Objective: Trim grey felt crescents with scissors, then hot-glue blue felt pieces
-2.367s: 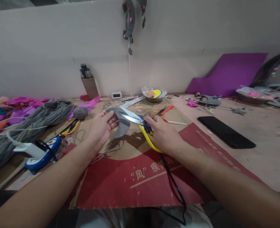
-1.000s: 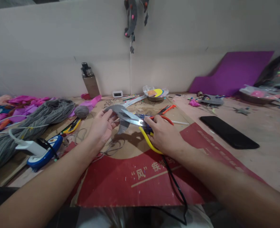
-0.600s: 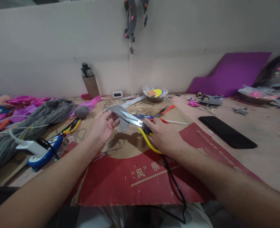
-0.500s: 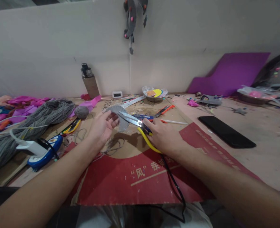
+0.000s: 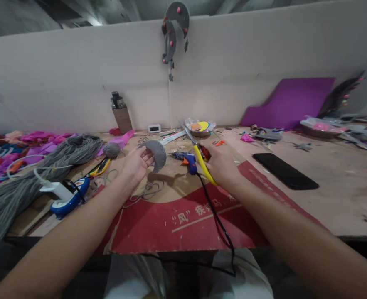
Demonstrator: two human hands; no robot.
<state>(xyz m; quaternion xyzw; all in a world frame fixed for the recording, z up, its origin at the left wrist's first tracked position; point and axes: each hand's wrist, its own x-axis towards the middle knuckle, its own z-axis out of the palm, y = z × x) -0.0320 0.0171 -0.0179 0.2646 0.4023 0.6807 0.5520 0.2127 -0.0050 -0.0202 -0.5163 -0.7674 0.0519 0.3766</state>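
My left hand [image 5: 139, 163] pinches the inner edge of a grey felt crescent [image 5: 160, 156], held above the cardboard. In my right hand [image 5: 220, 162] are large scissors [image 5: 204, 162] with yellow handles; their blades point up and away from me, apart from the felt. A blue glue gun [image 5: 190, 162] lies on the cardboard between my hands, its black cord running down over the front edge. Loose grey yarn [image 5: 149, 190] lies below my left hand. An orange-handled tool [image 5: 218, 143] lies behind my right hand, mostly hidden by it.
Red-printed cardboard [image 5: 158, 232] covers the table's middle. At left are a grey yarn hank [image 5: 61, 155], a yarn ball [image 5: 111, 150] and a blue power strip [image 5: 69, 203] with a charger. A black phone [image 5: 284, 170] lies at right. A bowl [image 5: 202, 132] stands at the back.
The scissors have moved off the felt, to the right, and their blades now point upward. The felt crescent has turned in my left hand. The view has tilted up.
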